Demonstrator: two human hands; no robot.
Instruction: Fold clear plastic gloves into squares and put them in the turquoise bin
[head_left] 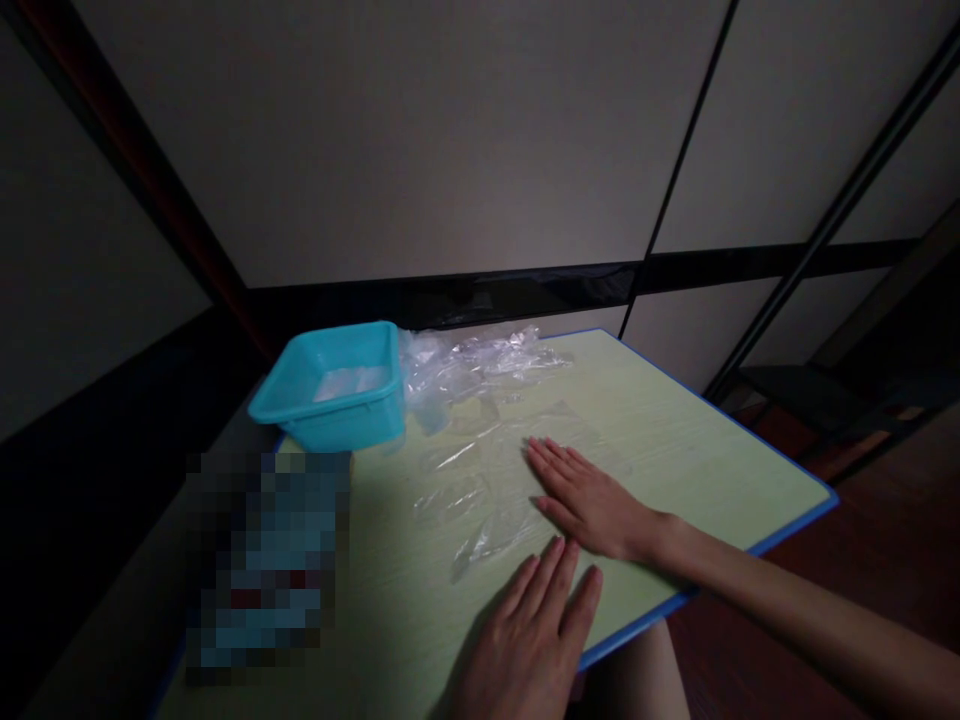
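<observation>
A clear plastic bag lies spread and slightly wrinkled on the pale green table. My right hand rests flat on the right part of the bag, fingers stretched out and pointing to the far left. Closer to me, my left hand lies palm down by the near edge of the bag, its fingers extended; whether its fingertips touch the plastic I cannot tell. Neither hand grasps anything. Behind the spread bag sits a crumpled heap of clear plastic bags.
A turquoise plastic basin stands at the far left of the table with something white and flat inside. Nearer on the left is a blurred-out bluish item. Cabinet panels rise behind the table, and a dark chair stands to the right.
</observation>
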